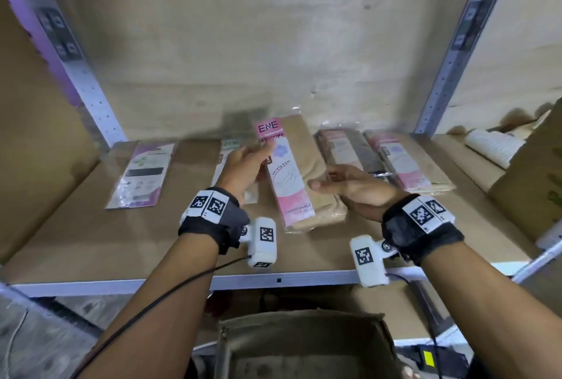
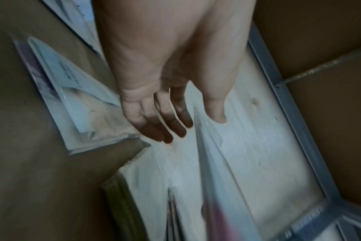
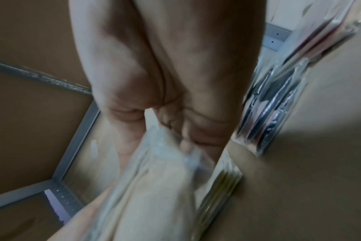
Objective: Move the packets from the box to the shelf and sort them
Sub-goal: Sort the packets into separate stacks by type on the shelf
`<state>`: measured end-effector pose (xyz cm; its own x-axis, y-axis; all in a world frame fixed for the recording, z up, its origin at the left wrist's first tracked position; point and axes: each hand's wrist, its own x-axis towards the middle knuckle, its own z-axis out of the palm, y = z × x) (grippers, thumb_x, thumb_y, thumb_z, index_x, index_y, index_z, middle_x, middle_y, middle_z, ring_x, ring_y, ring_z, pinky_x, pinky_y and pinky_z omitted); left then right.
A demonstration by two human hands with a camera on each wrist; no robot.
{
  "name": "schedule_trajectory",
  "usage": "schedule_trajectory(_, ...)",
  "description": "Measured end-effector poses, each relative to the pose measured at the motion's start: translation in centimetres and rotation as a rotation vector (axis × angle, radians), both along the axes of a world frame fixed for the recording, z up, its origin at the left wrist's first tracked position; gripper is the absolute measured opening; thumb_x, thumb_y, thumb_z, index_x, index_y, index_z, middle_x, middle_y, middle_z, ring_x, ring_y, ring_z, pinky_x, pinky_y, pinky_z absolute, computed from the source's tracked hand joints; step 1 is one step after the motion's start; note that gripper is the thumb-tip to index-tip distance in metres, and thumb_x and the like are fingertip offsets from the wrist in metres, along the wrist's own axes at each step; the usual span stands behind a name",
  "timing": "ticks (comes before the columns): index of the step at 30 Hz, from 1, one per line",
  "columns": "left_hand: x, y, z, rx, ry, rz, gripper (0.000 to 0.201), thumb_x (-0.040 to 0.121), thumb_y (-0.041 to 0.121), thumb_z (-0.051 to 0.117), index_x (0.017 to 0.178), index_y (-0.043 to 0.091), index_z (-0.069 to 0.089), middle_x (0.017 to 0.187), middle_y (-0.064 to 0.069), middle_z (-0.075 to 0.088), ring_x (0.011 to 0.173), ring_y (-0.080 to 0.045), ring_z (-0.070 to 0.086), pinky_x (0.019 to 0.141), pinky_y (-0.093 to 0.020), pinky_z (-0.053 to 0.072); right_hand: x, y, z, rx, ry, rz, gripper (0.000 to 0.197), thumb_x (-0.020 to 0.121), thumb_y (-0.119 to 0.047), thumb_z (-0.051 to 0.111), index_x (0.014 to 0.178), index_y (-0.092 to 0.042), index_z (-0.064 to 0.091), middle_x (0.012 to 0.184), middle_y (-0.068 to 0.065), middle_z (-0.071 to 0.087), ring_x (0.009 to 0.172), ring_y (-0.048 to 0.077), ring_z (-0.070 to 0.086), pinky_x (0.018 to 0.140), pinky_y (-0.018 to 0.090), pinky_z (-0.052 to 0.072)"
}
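Observation:
A beige packet with a pink label [image 1: 289, 175] lies on the cardboard shelf [image 1: 91, 226], its far end raised. My right hand [image 1: 331, 179] grips its right edge, thumb on top and fingers curled into the clear wrap [image 3: 155, 187]. My left hand [image 1: 252, 159] rests straight-fingered against the packet's upper left side [image 2: 216, 179]. Other packets lie in a row: a purple one [image 1: 140, 175] at the left, a green-labelled one [image 1: 231, 146] partly behind my left hand, a dark brown stack [image 1: 343, 147] and a pink-labelled stack [image 1: 404, 162] at the right. The open cardboard box [image 1: 304, 345] stands below the shelf.
Perforated metal uprights [image 1: 91, 95] frame the shelf bay, with a plywood back wall. A large cardboard carton [image 1: 529, 181] and a white ribbed roll [image 1: 492, 147] sit on the neighbouring shelf to the right. Bare cardboard shows at the shelf's front left.

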<state>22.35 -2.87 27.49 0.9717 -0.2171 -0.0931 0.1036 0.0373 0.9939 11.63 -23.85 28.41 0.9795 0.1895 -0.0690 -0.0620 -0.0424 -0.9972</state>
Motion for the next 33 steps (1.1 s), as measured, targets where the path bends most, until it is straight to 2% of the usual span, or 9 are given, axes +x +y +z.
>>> schedule_trajectory(3, 1.1, 0.7, 0.6, -0.168, 0.015, 0.141, 0.049, 0.081, 0.043, 0.079, 0.116, 0.013, 0.061, 0.101, -0.006, 0.077, 0.086, -0.019, 0.075, 0.073, -0.031, 0.058, 0.1, -1.2, -0.1, -0.070, 0.046, 0.077, 0.017, 0.092, -0.005, 0.065, 0.107, -0.007, 0.073, 0.114, 0.015, 0.072, 0.112, 0.026, 0.067, 0.103, 0.040, 0.049)
schedule_trajectory(7, 2.2, 2.4, 0.4, -0.034, -0.064, 0.176, 0.026, 0.081, 0.034, 0.081, 0.098, 0.019, 0.070, 0.090, -0.005, 0.077, 0.078, -0.019, 0.073, 0.079, -0.032, 0.059, 0.1, -2.4, -0.4, -0.106, 0.086, 0.095, 0.020, 0.089, -0.007, 0.070, 0.101, -0.022, 0.077, 0.101, -0.009, 0.076, 0.098, 0.002, 0.069, 0.079, 0.012, 0.052)
schedule_trajectory(12, 2.7, 3.7, -0.9, 0.200, -0.142, 0.061, 0.032, 0.085, 0.040, 0.075, 0.102, 0.013, 0.076, 0.082, -0.005, 0.079, 0.066, -0.010, 0.073, 0.060, -0.021, 0.055, 0.1, -4.2, -0.7, -0.159, 0.077, -0.016, 0.029, 0.083, -0.015, 0.077, 0.108, -0.003, 0.070, 0.114, 0.019, 0.071, 0.104, 0.027, 0.067, 0.090, 0.026, 0.051)
schedule_trajectory(18, 1.8, 4.7, -0.5, 0.389, -0.197, 0.067, 0.048, 0.093, 0.057, 0.055, 0.063, 0.019, 0.054, 0.043, 0.008, 0.058, 0.045, -0.005, 0.063, 0.057, -0.026, 0.040, -0.4, -4.9, -1.2, -0.235, 0.068, -0.037, 0.049, 0.072, -0.033, 0.083, 0.108, -0.002, 0.071, 0.111, 0.016, 0.073, 0.109, 0.033, 0.068, 0.093, 0.029, 0.052)
schedule_trajectory(23, 0.5, 5.1, 0.3, 0.268, -0.102, 0.041, 0.045, 0.096, 0.056, 0.053, 0.071, 0.020, 0.060, 0.060, 0.003, 0.066, 0.054, -0.011, 0.063, 0.064, -0.028, 0.047, -0.8, -5.3, -1.1, -0.164, 0.066, 0.021, 0.036, 0.077, -0.031, 0.079, 0.107, -0.011, 0.074, 0.115, 0.012, 0.073, 0.109, 0.023, 0.069, 0.094, 0.027, 0.050)
schedule_trajectory(26, -0.3, 5.1, 0.8, 0.056, 0.011, -0.021, 0.035, 0.100, 0.045, 0.053, 0.098, 0.013, 0.068, 0.061, 0.003, 0.069, 0.037, -0.005, 0.054, 0.037, -0.014, 0.039, -0.9, -5.1, -1.1, -0.132, 0.053, 0.021, 0.032, 0.079, -0.026, 0.078, 0.107, -0.011, 0.074, 0.112, 0.011, 0.073, 0.105, 0.020, 0.069, 0.090, 0.022, 0.052)
schedule_trajectory(28, -0.4, 5.2, 0.8, -0.027, 0.067, -0.039, 0.036, 0.100, 0.042, 0.054, 0.110, 0.009, 0.065, 0.057, 0.003, 0.065, 0.032, -0.005, 0.045, 0.030, -0.015, 0.029, -1.0, -4.9, -1.1, -0.106, 0.041, 0.013, 0.027, 0.081, -0.021, 0.076, 0.105, -0.010, 0.074, 0.107, 0.008, 0.074, 0.102, 0.018, 0.069, 0.085, 0.017, 0.052)
schedule_trajectory(30, -0.1, 5.3, 0.5, -0.071, 0.110, -0.051, 0.036, 0.099, 0.043, 0.056, 0.108, 0.009, 0.064, 0.052, 0.004, 0.058, 0.035, -0.007, 0.038, 0.031, -0.016, 0.027, -1.1, -4.7, -1.0, -0.090, 0.032, 0.003, 0.028, 0.081, -0.019, 0.075, 0.106, -0.008, 0.073, 0.105, 0.007, 0.075, 0.100, 0.016, 0.069, 0.084, 0.016, 0.051)
schedule_trajectory(33, 0.0, 5.0, 0.2, -0.167, 0.158, -0.009, 0.050, 0.096, 0.051, 0.054, 0.120, 0.009, 0.065, 0.072, -0.002, 0.062, 0.047, -0.010, 0.044, 0.046, -0.019, 0.041, -1.2, -4.7, -1.0, -0.073, 0.026, -0.014, 0.026, 0.082, -0.019, 0.074, 0.105, -0.007, 0.072, 0.105, 0.009, 0.074, 0.100, 0.018, 0.069, 0.090, 0.023, 0.052)
